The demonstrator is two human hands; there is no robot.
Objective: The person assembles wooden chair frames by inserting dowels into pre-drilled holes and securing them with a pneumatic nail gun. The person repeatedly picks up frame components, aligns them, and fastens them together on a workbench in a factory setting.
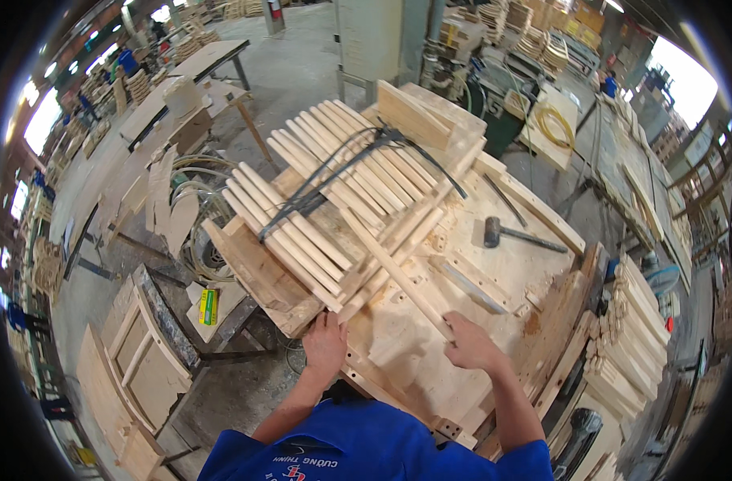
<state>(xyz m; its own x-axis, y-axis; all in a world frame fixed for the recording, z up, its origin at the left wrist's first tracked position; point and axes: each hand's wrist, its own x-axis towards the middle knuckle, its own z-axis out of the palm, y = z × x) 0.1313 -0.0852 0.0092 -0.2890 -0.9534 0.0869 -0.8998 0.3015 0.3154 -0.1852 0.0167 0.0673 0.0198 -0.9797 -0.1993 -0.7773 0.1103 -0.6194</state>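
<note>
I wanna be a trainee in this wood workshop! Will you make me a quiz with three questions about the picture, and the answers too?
1. Which of the person's hands holds the near end of the long, pale wooden stick?

2. True or false: the dark hammer with a thick, rounded head is standing upright on its head.

3. Where is the small, rectangular yellow-and-green box?
A) Beside the hammer
B) To the left of the left hand
C) On top of the stick

Key:
1. The right hand.
2. False: it lies on the pale wooden worktop.
3. B.
</note>
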